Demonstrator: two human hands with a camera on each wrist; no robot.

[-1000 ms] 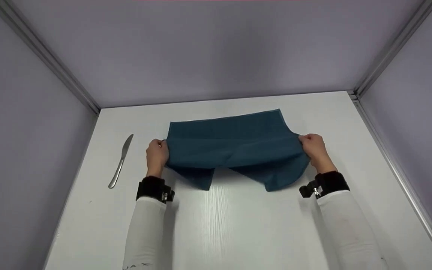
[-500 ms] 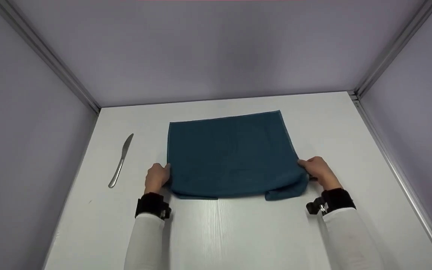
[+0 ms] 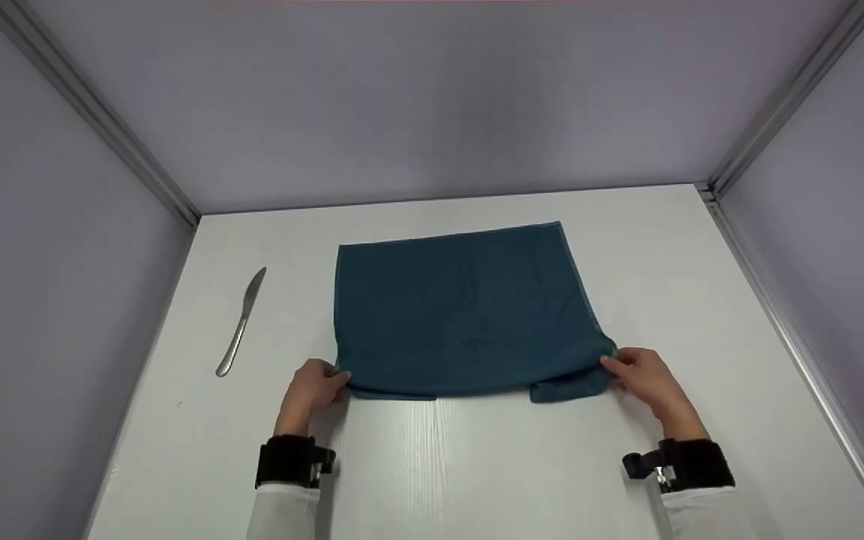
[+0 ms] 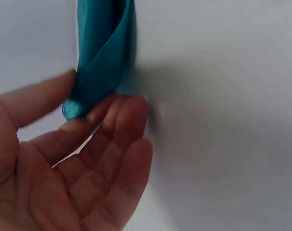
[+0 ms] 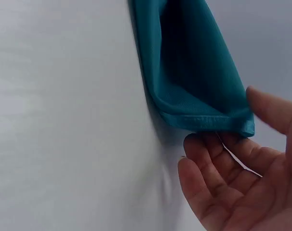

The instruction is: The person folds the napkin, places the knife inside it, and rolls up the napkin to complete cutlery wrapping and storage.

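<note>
Teal cloth (image 3: 462, 311) lies folded at frame centre, long axis left-right. Left hand (image 3: 313, 388) and right hand (image 3: 646, 379), fingers relaxed, touch its lower corners, equally near. Knife (image 3: 241, 322) lies far left.

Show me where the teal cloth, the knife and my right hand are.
teal cloth (image 3: 462, 307), head view, middle of its top layer.
knife (image 3: 241, 324), head view, where blade meets handle.
right hand (image 3: 646, 379), head view, back of the hand.
</note>
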